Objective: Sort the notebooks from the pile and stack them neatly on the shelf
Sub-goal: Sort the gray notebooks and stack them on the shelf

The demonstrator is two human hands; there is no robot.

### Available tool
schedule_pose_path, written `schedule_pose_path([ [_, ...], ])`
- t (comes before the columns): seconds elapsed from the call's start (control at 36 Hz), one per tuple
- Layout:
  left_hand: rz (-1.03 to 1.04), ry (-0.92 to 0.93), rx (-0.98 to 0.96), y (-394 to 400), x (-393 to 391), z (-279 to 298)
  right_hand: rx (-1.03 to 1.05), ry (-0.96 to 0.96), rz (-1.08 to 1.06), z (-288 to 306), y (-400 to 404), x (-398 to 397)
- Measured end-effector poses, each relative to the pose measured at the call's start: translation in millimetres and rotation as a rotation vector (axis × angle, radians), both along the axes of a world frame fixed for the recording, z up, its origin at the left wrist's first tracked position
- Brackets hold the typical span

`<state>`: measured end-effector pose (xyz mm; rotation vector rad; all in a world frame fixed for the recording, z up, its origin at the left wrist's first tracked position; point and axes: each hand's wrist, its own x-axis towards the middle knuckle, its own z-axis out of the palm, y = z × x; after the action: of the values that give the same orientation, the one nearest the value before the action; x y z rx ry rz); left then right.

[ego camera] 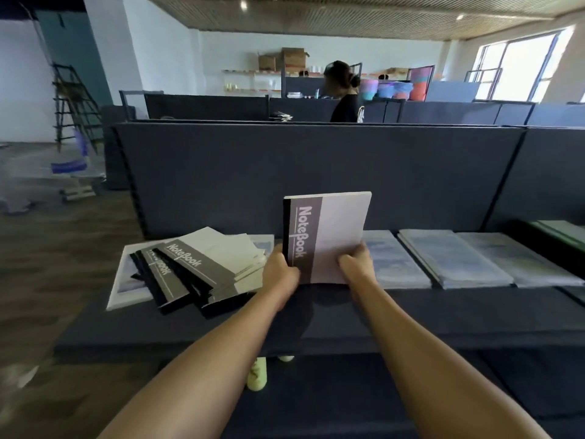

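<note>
Head camera: I see my left hand (280, 269) and right hand (356, 261) both gripping the bottom edge of a thin grey-and-white paper notebook (327, 237), fingers curled tight on it. It stands upright on the long dark blue shelf (443, 315). Left of that notebook lies a messy pile of grey-and-white notebooks (196, 267). Right of it, flat pale blue books (468, 258) lie side by side.

You hold a grey-and-white notebook (327, 237) upright by its lower edge, cover facing you, above the dark shelf (316, 315). To its left, the pile of matching notebooks (202, 267) lies fanned and askew on that shelf.
</note>
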<state>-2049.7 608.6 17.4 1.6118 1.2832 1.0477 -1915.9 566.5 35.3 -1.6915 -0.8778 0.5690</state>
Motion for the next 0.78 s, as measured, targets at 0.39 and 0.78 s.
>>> schedule_pose_path([
  [0.39, -0.232, 0.943, 0.285, 22, -43, 10, 0.154, 0.333, -0.237, 6, -7, 16],
  [0.78, -0.152, 1.246, 0.351, 31, -45, -16, 0.035, 0.218, -0.166, -1, 9, 14],
])
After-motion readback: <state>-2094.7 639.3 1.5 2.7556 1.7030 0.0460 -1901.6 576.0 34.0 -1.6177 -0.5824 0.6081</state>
